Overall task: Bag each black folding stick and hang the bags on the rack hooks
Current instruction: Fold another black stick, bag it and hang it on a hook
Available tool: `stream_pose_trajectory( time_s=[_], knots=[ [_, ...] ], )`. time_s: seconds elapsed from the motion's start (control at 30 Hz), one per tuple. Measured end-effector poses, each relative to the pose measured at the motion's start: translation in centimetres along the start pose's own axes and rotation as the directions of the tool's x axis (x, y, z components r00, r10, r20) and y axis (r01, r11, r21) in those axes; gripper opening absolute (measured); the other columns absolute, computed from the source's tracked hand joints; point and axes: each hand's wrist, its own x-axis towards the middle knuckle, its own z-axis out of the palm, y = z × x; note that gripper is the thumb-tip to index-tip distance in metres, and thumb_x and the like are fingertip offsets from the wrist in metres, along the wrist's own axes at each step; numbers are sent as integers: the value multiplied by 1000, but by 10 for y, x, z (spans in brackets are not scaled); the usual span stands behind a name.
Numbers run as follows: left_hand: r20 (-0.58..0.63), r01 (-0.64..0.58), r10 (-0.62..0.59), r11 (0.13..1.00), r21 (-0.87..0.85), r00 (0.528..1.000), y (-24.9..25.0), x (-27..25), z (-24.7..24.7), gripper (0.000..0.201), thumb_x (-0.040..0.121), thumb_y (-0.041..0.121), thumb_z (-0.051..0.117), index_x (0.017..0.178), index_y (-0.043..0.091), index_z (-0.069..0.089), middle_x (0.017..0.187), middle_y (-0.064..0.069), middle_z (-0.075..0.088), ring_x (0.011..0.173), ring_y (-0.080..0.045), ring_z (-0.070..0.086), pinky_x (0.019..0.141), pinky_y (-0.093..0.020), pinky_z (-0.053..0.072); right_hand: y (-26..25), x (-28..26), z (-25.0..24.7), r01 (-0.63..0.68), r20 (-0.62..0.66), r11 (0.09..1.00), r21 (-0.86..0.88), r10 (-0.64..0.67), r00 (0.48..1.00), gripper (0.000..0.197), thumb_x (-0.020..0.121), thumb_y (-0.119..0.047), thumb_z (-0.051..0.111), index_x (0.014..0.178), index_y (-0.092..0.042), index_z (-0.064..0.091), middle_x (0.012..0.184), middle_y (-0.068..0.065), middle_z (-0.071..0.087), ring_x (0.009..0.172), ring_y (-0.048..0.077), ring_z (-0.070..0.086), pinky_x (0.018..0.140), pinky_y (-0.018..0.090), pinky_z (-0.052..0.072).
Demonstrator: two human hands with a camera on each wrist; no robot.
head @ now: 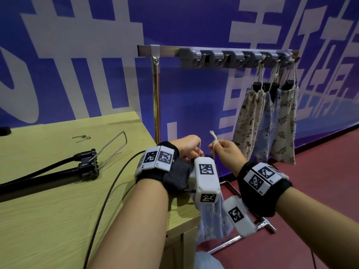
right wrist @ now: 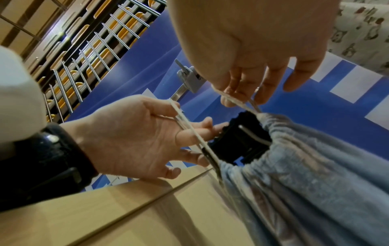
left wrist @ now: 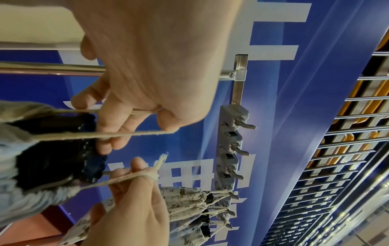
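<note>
Right now your left hand (head: 187,146) and right hand (head: 226,150), at lower centre of the head view, each pinch a cream drawstring (left wrist: 134,133) of the pale blue bag (right wrist: 305,174). That bag hangs below your hands just off the table (head: 58,200) corner, a black folding stick (right wrist: 238,141) poking from its mouth. At upper right, three filled bags (head: 266,121) hang from the rack hooks (head: 239,59).

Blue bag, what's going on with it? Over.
Left hand and right hand each pinch a drawstring. Blue bag hangs between them, black stick poking out. Three bags hung already; hooks free.
</note>
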Motion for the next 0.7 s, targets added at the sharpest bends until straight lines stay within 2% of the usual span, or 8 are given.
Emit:
stream_pose_trajectory(
  time_s=[0.1,0.17,0.3,0.4,0.47,0.5,0.57,0.7],
  knots=[
    [42,4,-5,1000,20,999,4,-7,0,42,97,22,23,85,1,58,87,-10,64,101,-27,55,95,-32,40,-5,1,2,-6,-22,1000,24,6,1000,32,102,-20,34,84,-5,57,60,1,49,57,12,46,62,25,39],
    [61,-7,7,1000,6,998,6,-12,1,41,100,27,24,107,-1,53,99,-13,62,102,-26,57,93,-30,40,-11,2,3,-48,0,994,98,48,999,39,102,-19,31,75,-9,57,56,2,45,54,16,43,64,30,37],
    [-46,-41,37,996,-77,998,6,-8,0,36,96,21,22,92,2,53,83,-8,61,66,-14,54,69,-28,37,-24,-2,2,-149,42,925,350,143,989,27,95,-1,34,86,-2,58,54,4,33,47,16,35,49,23,34],
    [-140,-74,52,985,-153,989,5,-8,-2,30,95,13,22,101,-1,48,85,-11,65,47,-5,60,62,-25,35,-29,-3,1,-179,46,906,383,175,984,25,94,2,31,91,-5,55,56,3,33,37,9,32,42,19,30],
    [-164,-120,93,980,-162,982,7,-11,-2,28,95,9,25,104,0,50,84,-14,71,66,-8,63,56,-20,36,-30,-3,-2,-168,40,923,345,165,986,27,90,4,33,85,-7,56,54,1,35,35,7,32,43,19,28],
    [-174,-151,123,976,-157,977,8,-12,-3,27,96,6,30,107,-1,53,95,-18,71,73,-8,61,52,-16,38,-30,-3,-3,-157,48,933,324,150,988,27,89,5,36,79,-9,57,52,1,35,37,7,31,43,19,27],
    [-202,-211,176,964,-165,963,11,-16,-2,29,92,-1,44,119,-6,55,114,-18,65,71,-4,53,45,-8,38,-31,-4,-5,-134,72,945,298,118,990,28,89,2,42,67,-9,56,51,2,34,41,11,30,44,20,26],
    [-220,-152,90,947,-282,971,12,-12,0,31,89,3,36,116,9,51,67,1,69,67,-11,45,69,-27,36,-28,-5,-4,-84,62,973,213,72,995,30,88,5,38,65,-5,55,55,7,49,48,18,41,52,27,38]
  ],
)
